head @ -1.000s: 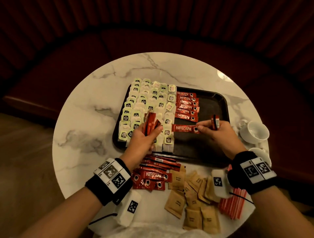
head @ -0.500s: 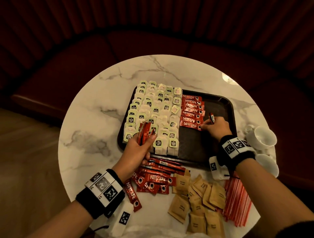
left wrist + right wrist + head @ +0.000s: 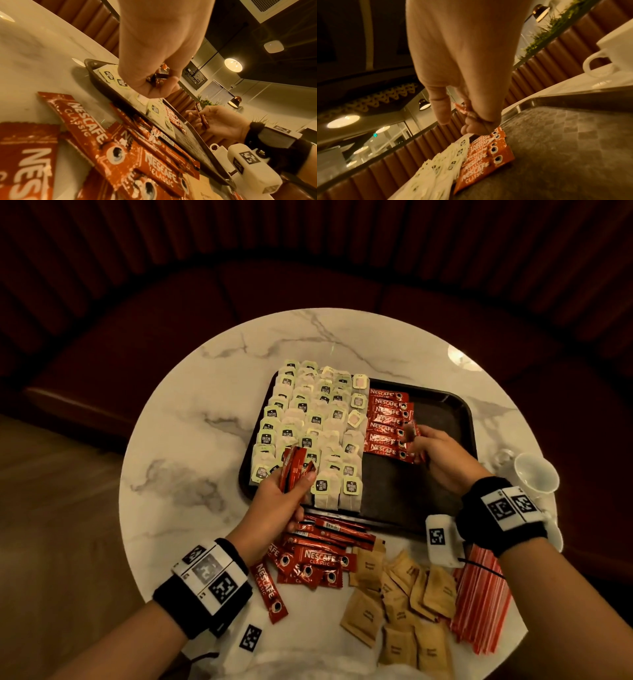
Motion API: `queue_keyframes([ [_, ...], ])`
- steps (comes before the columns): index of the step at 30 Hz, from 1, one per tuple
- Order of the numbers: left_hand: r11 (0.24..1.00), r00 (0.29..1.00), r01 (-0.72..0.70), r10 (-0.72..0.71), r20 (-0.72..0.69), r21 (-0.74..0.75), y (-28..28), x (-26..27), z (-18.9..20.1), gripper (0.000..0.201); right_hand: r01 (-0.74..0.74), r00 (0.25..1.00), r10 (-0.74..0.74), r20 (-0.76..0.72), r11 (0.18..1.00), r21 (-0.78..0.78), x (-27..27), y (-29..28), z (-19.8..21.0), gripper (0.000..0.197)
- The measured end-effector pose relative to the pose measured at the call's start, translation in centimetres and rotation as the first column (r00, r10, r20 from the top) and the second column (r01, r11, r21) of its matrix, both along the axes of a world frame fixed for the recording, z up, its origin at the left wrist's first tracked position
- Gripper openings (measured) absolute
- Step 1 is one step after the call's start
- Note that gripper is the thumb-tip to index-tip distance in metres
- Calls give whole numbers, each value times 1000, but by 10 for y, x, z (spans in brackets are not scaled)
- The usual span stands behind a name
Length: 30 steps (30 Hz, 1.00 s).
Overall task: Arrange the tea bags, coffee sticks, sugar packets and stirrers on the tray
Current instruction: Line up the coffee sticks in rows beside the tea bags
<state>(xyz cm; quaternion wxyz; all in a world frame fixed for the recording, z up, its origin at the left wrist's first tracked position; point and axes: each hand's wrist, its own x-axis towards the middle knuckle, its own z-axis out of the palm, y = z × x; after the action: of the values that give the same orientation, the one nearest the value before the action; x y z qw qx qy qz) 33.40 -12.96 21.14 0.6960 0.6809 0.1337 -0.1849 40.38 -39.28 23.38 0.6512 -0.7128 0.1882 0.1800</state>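
Observation:
A black tray (image 3: 442, 440) on the round marble table holds rows of tea bags (image 3: 308, 426) on its left part and a column of red coffee sticks (image 3: 387, 426) beside them. My left hand (image 3: 291, 484) grips a bundle of coffee sticks (image 3: 294, 467) over the tray's near-left tea bags; the same bundle (image 3: 158, 77) shows in the left wrist view. My right hand (image 3: 416, 440) holds one coffee stick (image 3: 201, 116) upright at the right end of the column (image 3: 486, 152).
Loose coffee sticks (image 3: 315, 556), brown sugar packets (image 3: 400, 601) and red stirrers (image 3: 479, 597) lie on the table in front of the tray. White cups (image 3: 534, 477) stand at the right edge. The tray's right half is bare.
My right hand laid a coffee stick at the near end of the column and still holds another. The left hand stayed over the tea bags with its bundle.

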Motion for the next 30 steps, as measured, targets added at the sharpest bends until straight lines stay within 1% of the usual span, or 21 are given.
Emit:
queue_keyframes([
  [1,1000,1000,3,-3,-2,0,-1,0,-1,22,-47,999,47,9,999,0,-5,0,3,40],
  [2,1000,1000,9,-9,-7,-3,-2,0,0,22,-120,992,122,29,992,-49,-9,-2,4,41],
  [3,1000,1000,16,-17,-14,-10,-3,0,0,22,-214,974,223,46,965,-152,-13,-3,5,37],
  [4,999,999,26,-26,-25,-22,-5,0,0,23,-298,945,324,54,915,-274,-16,-3,7,30],
  [5,999,999,36,-37,-35,-36,-7,0,0,24,-355,912,406,58,852,-384,-20,-3,10,24],
  [6,997,998,45,-48,-42,-55,-10,0,1,25,-385,885,461,64,801,-458,-23,-1,11,19],
  [8,993,998,46,-51,-40,-112,-16,2,4,22,-405,850,521,82,744,-532,-31,7,16,26],
  [9,989,998,34,-40,-39,-144,-20,3,6,22,-403,826,554,103,708,-581,-36,12,17,32],
  [11,980,999,3,-12,-46,-200,-30,6,13,22,-385,767,622,156,641,-664,-45,19,16,36],
  [13,976,999,-4,-4,-36,-220,-37,8,21,26,-372,725,662,191,609,-701,-52,26,13,38],
  [15,986,999,39,-36,22,-165,-42,9,25,32,-355,705,672,225,610,-708,-59,30,11,45],
  [17,993,993,84,-76,95,-83,-44,10,25,38,-349,727,642,246,653,-672,-63,31,11,52],
  [19,995,989,91,-84,119,-52,-44,10,23,40,-362,768,582,267,739,-569,-68,28,12,52],
  [21,997,991,68,-62,121,-44,-43,10,21,37,-335,844,444,301,875,-350,-73,25,14,41],
  [22,998,991,52,-46,123,-42,-43,10,22,33,-294,882,354,310,929,-224,-75,24,15,35],
  [23,998,992,36,-31,125,-43,-43,10,22,31,-240,912,266,312,963,-122,-76,22,15,31],
  [25,999,992,21,-17,127,-29,-43,10,21,28,-130,946,132,297,991,-24,-77,18,12,26],
  [27,1000,994,29,-27,103,-12,-44,10,19,25,-23,964,14,265,999,29,-76,12,6,23],
  [28,999,997,37,-36,68,-19,-43,9,18,24,31,969,-39,246,999,36,-74,8,2,22],
  [30,997,998,65,-66,-25,-39,-42,6,15,19,113,969,-109,221,993,-9,-68,-3,-8,19],
])
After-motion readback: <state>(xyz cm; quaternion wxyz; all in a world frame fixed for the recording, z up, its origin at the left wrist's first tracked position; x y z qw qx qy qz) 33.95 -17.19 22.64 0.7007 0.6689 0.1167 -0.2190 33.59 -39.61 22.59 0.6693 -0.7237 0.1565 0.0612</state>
